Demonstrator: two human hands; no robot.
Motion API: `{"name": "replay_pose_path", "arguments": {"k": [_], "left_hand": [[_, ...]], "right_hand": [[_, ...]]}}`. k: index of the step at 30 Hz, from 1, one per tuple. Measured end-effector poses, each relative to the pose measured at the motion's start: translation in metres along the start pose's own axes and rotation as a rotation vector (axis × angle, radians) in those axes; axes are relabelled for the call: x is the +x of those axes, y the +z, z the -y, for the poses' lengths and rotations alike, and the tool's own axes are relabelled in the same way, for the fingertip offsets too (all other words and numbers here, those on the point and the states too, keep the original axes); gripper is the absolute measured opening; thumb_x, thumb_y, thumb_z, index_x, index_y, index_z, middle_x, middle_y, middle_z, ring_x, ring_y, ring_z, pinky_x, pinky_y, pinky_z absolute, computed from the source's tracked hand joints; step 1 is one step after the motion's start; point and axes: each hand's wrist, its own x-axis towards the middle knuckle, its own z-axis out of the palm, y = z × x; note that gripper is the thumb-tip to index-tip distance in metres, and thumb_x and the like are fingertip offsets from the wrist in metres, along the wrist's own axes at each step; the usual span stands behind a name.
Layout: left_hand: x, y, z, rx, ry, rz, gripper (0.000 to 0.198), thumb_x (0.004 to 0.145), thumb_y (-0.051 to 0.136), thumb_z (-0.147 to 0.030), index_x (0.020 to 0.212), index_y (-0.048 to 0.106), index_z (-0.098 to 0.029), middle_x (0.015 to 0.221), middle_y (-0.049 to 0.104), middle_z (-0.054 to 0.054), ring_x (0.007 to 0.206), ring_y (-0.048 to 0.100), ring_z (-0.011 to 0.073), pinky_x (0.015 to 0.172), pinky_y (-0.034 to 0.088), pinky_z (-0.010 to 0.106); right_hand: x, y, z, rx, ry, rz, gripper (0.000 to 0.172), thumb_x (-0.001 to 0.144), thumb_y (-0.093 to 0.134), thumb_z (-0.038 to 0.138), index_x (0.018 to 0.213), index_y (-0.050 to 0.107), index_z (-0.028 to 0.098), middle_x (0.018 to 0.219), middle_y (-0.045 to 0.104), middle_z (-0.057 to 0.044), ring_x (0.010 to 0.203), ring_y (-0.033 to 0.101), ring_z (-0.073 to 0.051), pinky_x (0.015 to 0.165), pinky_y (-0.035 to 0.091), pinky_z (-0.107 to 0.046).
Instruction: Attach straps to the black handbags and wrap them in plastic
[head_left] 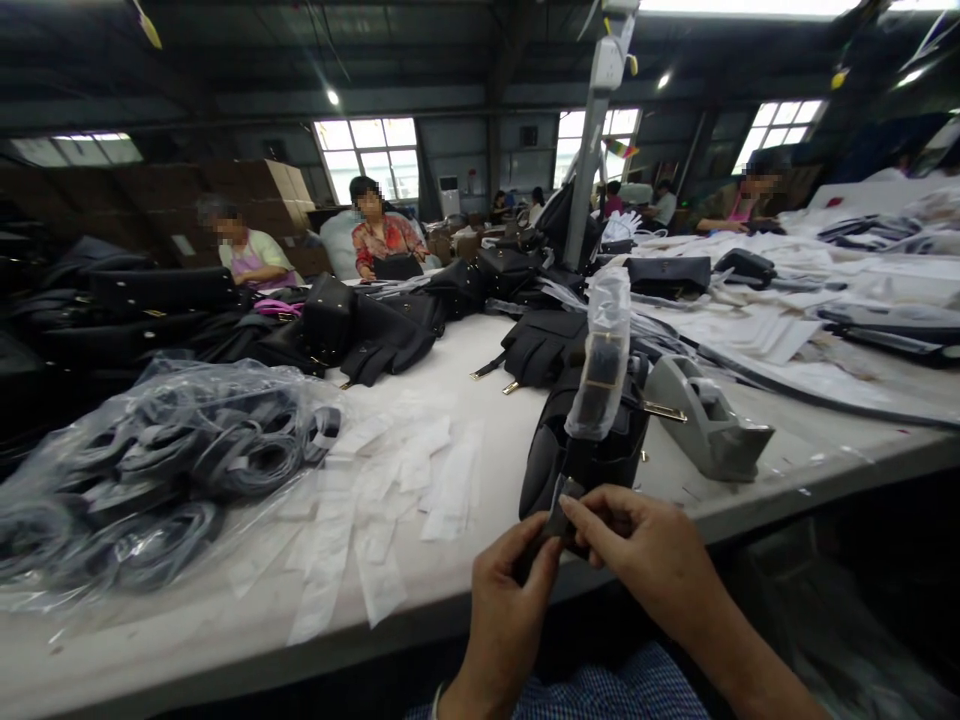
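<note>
At the table's front edge, my left hand pinches a short dark strap end between thumb and fingers. My right hand closes on the same strap end from the other side, its thumb on top. Just beyond my fingers lies a black bag. Over the bag rises a strap section with gold-coloured buckle parts, wrapped in a translucent plastic sleeve. A grey tape dispenser stands to the right of the bag.
White paper strips lie on the white table. Left of them, a clear plastic bag holds coiled dark straps. Black bags are piled behind. A metal post rises midway. Several people sit beyond the table.
</note>
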Motion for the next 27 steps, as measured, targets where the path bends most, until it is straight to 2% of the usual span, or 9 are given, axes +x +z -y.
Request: {"name": "replay_pose_path", "arguments": {"k": [4,5,7,10,12,14,19,24,27], "left_hand": [[-0.001,-0.002,-0.005,-0.126,-0.049,0.066,0.027,0.087,0.068,-0.034,0.108,0.076,-0.018,0.106,0.077,0.008,0.102,0.068,0.0236,0.094,0.052,0.032],[-0.002,-0.003,-0.007,-0.176,-0.070,0.084,0.026,0.088,0.069,-0.034,0.106,0.076,-0.018,0.103,0.077,0.008,0.097,0.068,0.0210,0.091,0.052,0.029],[-0.003,-0.003,-0.008,-0.289,-0.144,0.115,0.025,0.089,0.068,-0.037,0.102,0.075,-0.017,0.093,0.075,0.005,0.071,0.064,0.0112,0.069,0.051,0.020],[-0.004,-0.002,-0.009,-0.415,-0.283,0.130,0.036,0.090,0.064,-0.048,0.086,0.070,-0.013,0.065,0.062,-0.002,0.041,0.030,0.0011,0.038,0.022,0.015],[-0.003,-0.002,-0.009,-0.424,-0.346,0.138,0.044,0.089,0.062,-0.054,0.074,0.064,-0.013,0.048,0.042,-0.008,0.038,0.018,0.0015,0.037,0.010,0.017],[-0.002,-0.001,-0.009,-0.421,-0.396,0.146,0.046,0.088,0.062,-0.056,0.071,0.060,-0.014,0.042,0.030,-0.012,0.036,0.015,0.0024,0.037,0.008,0.018],[-0.001,0.002,-0.009,-0.480,-0.464,0.176,0.042,0.084,0.068,-0.056,0.081,0.062,-0.014,0.052,0.050,-0.008,0.034,0.017,0.0006,0.035,0.008,0.019],[-0.004,0.006,-0.011,-0.418,-0.455,0.257,0.051,0.084,0.064,-0.061,0.064,0.057,-0.015,0.039,0.031,-0.011,0.032,0.014,0.0023,0.034,0.004,0.021],[-0.004,0.005,-0.012,-0.415,-0.454,0.241,0.050,0.082,0.065,-0.062,0.065,0.057,-0.015,0.041,0.035,-0.010,0.032,0.016,0.0020,0.034,0.005,0.021]], "right_hand": [[0.002,-0.004,-0.006,0.027,0.031,0.051,0.036,0.084,0.066,0.050,0.065,0.070,0.020,0.055,0.068,0.000,0.052,0.063,-0.014,0.057,0.049,-0.024],[0.003,-0.004,-0.010,0.088,0.029,0.087,0.035,0.084,0.066,0.050,0.066,0.071,0.020,0.057,0.069,0.000,0.055,0.064,-0.015,0.059,0.050,-0.024],[0.003,-0.004,-0.018,0.228,0.019,0.163,0.034,0.085,0.066,0.049,0.073,0.073,0.019,0.061,0.071,-0.001,0.060,0.067,-0.016,0.063,0.051,-0.024],[0.000,-0.003,-0.029,0.336,-0.016,0.203,0.030,0.086,0.066,0.046,0.082,0.074,0.017,0.069,0.073,-0.002,0.068,0.069,-0.018,0.068,0.052,-0.026],[-0.004,-0.002,-0.032,0.285,-0.061,0.175,0.028,0.088,0.064,0.044,0.083,0.074,0.019,0.075,0.074,-0.003,0.074,0.069,-0.020,0.073,0.053,-0.028],[-0.010,0.001,-0.032,0.179,-0.085,0.093,0.027,0.090,0.061,0.043,0.082,0.074,0.021,0.079,0.075,-0.003,0.078,0.070,-0.022,0.075,0.052,-0.030],[-0.017,0.019,-0.030,0.118,-0.024,-0.133,0.029,0.087,0.060,0.045,0.093,0.076,0.022,0.093,0.078,-0.007,0.088,0.071,-0.027,0.078,0.054,-0.033],[-0.014,0.031,-0.031,0.296,0.079,-0.038,0.028,0.082,0.061,0.037,0.095,0.078,0.019,0.094,0.079,-0.009,0.091,0.072,-0.029,0.089,0.055,-0.040],[-0.010,0.030,-0.029,0.236,0.058,-0.027,0.028,0.081,0.059,0.033,0.095,0.080,0.019,0.096,0.080,-0.009,0.094,0.073,-0.030,0.092,0.054,-0.043]]}}
